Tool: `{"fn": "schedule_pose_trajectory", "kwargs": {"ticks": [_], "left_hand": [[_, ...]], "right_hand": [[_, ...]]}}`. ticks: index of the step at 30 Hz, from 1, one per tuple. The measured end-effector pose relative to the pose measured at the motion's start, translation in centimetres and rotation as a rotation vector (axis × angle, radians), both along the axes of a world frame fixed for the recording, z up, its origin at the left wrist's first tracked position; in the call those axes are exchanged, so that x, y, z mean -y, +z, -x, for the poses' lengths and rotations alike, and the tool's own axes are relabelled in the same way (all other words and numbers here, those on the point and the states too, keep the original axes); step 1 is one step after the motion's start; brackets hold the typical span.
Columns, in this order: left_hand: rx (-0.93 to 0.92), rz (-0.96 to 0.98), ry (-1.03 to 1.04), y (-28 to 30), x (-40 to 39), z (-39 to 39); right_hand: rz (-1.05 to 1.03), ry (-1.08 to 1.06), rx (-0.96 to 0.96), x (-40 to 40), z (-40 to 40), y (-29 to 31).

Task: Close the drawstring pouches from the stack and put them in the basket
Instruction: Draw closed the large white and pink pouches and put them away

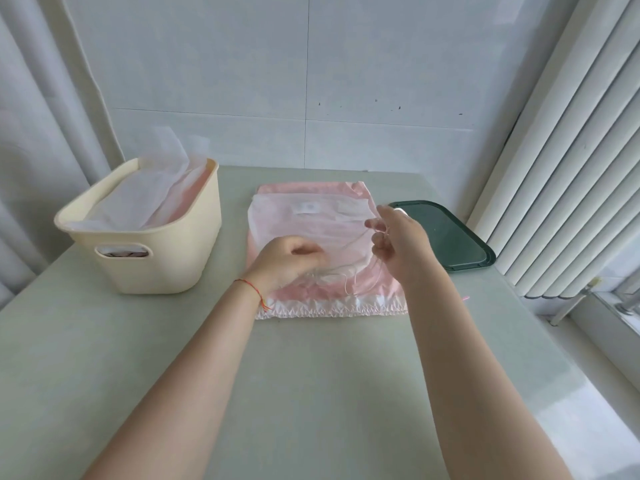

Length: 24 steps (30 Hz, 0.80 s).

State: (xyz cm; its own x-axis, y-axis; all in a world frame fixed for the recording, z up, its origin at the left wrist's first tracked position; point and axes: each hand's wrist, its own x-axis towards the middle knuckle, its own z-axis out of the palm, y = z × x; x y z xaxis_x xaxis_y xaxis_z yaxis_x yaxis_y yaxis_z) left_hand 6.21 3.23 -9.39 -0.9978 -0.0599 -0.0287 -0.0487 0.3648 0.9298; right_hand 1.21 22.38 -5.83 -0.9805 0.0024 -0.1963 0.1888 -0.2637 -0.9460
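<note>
Just one camera here, strapped on the person's head, and it looked forward and down across the pale green table (311, 393) toward the white wall behind. It was wide-angle and sat close, so both forearms ran in from the bottom edge and the window blinds (571, 168) bowed along the right.

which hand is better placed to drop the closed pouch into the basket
Probably the left hand: the basket stands on its side of the pouch stack, while the right hand pinches the drawstring on the far side.
</note>
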Motion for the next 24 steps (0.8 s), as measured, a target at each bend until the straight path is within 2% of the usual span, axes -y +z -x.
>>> {"fn": "schedule_pose_trajectory", "kwargs": {"ticks": [4,9,12,14,16,18,20,24], "left_hand": [[-0.037,0.182,-0.049,-0.1,-0.2,-0.2],[-0.079,0.278,-0.032,-0.2,-0.2,-0.1],[-0.102,0.263,0.046,-0.4,-0.2,0.1],[-0.112,0.224,0.060,-0.3,-0.2,0.1],[-0.129,0.188,0.082,-0.2,-0.3,0.2],[-0.157,0.148,0.087,0.1,-0.5,0.2],[-0.177,0.042,0.062,0.5,-0.8,0.0],[-0.154,-0.328,-0.053,0.7,-0.9,-0.5]], "right_hand": [[-0.346,0.064,-0.040,0.4,-0.1,0.1],[-0.930,0.182,-0.263,-0.1,-0.3,0.4],[-1.173,0.058,-0.343,-0.1,-0.9,0.8],[-1.247,0.020,-0.448,-0.4,-1.2,1.4],[-1.255,0.218,-0.516,-0.7,-1.6,2.2],[-1.247,0.491,-0.476,-0.3,-2.6,2.7],[-1.349,0.629,-0.434,0.8,-3.0,2.1],[-1.551,0.527,-0.539,2.5,-1.9,0.0]]}}
